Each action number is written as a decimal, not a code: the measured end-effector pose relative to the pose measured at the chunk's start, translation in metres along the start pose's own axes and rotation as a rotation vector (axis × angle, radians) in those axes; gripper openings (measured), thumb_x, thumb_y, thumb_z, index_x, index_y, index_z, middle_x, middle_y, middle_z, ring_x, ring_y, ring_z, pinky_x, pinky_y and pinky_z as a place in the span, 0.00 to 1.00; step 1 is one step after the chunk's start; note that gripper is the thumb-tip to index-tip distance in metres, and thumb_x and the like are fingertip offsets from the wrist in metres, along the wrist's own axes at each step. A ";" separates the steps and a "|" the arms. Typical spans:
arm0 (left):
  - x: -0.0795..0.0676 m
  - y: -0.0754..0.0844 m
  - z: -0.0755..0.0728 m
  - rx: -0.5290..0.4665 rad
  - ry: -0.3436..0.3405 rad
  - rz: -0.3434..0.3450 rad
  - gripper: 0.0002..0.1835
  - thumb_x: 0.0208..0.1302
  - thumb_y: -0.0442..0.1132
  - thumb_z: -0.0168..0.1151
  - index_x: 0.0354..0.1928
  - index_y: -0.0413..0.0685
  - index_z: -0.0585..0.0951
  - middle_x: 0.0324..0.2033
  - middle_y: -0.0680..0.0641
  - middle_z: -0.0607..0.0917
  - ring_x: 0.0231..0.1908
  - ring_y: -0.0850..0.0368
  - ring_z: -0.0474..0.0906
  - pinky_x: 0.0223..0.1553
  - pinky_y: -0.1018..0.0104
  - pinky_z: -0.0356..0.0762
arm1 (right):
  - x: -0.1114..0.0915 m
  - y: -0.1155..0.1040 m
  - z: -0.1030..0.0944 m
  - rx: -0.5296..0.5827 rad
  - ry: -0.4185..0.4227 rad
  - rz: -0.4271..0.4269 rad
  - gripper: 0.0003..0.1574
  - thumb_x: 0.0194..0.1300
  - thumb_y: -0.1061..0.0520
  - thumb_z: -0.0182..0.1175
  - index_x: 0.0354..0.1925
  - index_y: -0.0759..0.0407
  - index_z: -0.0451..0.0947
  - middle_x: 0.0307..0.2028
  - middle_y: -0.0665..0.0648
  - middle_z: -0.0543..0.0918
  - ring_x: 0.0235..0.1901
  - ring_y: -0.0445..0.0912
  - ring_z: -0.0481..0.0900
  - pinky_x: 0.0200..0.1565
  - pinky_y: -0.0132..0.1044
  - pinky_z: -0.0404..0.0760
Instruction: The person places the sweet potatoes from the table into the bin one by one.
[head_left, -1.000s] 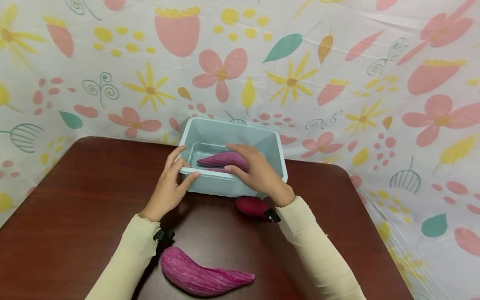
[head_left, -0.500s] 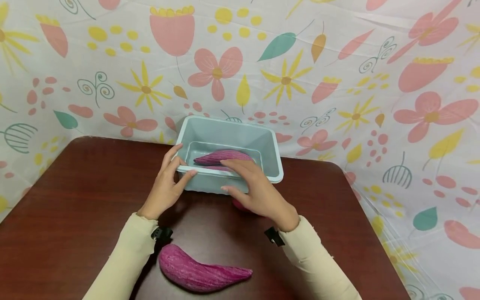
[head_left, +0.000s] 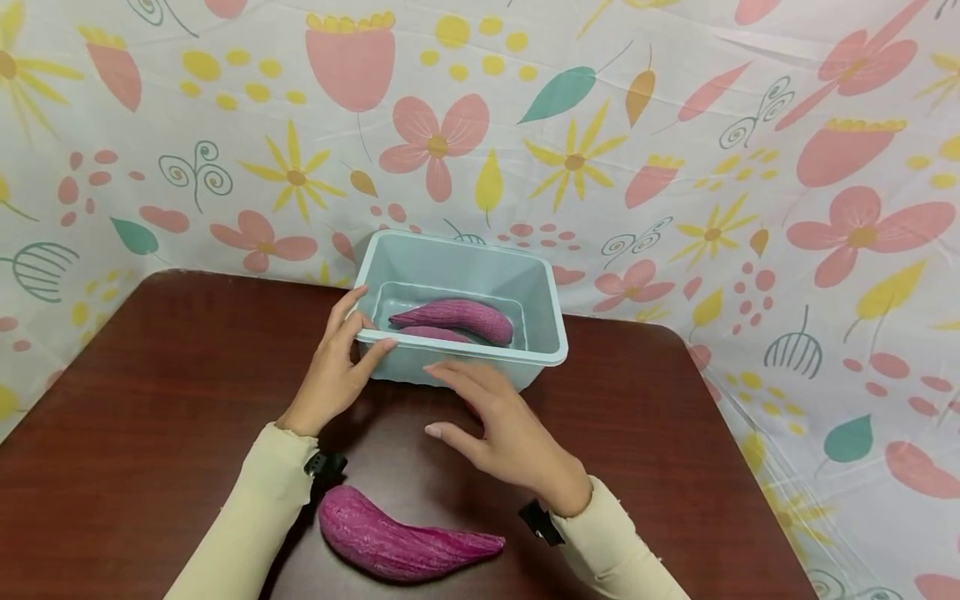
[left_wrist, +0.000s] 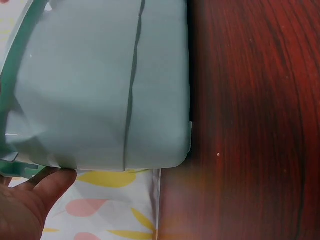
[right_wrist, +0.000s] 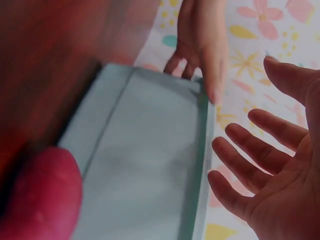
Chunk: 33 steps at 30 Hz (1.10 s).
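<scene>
One left hand [head_left: 328,365] in a pinch on the blue bin [head_left: 480,350], right hand [head_left: 502,427] spread near its front.

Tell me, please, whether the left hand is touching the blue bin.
Touching: the head view shows the left hand gripping the blue bin by its rim.

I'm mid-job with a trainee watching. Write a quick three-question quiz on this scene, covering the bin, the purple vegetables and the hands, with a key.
1. How many purple vegetables show inside the bin?
2. True or false: the left hand grips the bin.
3. What does the right hand hold? A) the bin B) a vegetable C) nothing

Key:
1. Two.
2. True.
3. C
</scene>
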<state>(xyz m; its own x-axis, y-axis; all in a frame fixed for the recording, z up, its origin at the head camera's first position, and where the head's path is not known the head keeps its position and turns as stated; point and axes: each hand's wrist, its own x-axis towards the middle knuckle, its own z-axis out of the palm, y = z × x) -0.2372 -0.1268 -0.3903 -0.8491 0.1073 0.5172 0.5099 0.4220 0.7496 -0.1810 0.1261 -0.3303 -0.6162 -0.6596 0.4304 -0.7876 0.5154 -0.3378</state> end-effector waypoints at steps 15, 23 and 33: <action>0.000 0.000 0.000 -0.005 -0.005 0.000 0.10 0.71 0.41 0.63 0.39 0.45 0.72 0.78 0.42 0.56 0.74 0.40 0.60 0.61 0.46 0.69 | -0.023 -0.013 0.023 0.037 -0.071 0.082 0.36 0.67 0.43 0.66 0.70 0.42 0.68 0.66 0.46 0.75 0.66 0.43 0.73 0.66 0.45 0.73; 0.001 0.001 -0.002 -0.003 -0.001 0.001 0.10 0.71 0.40 0.64 0.39 0.46 0.72 0.78 0.42 0.56 0.74 0.40 0.61 0.59 0.47 0.69 | -0.033 -0.019 0.034 0.043 -0.050 0.035 0.36 0.69 0.42 0.65 0.70 0.44 0.68 0.66 0.47 0.76 0.66 0.45 0.73 0.66 0.48 0.72; 0.001 0.001 -0.001 -0.017 -0.010 -0.005 0.10 0.71 0.40 0.63 0.39 0.45 0.72 0.78 0.41 0.56 0.75 0.39 0.59 0.61 0.44 0.67 | -0.043 -0.030 0.049 0.078 -0.081 -0.016 0.37 0.68 0.44 0.66 0.70 0.48 0.68 0.65 0.48 0.77 0.65 0.43 0.75 0.63 0.44 0.74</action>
<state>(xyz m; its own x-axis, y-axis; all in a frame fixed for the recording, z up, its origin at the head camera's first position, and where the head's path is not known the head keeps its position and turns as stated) -0.2372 -0.1273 -0.3891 -0.8531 0.1143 0.5091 0.5076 0.4076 0.7591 -0.1313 0.1120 -0.3796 -0.5987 -0.7114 0.3682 -0.7931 0.4621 -0.3967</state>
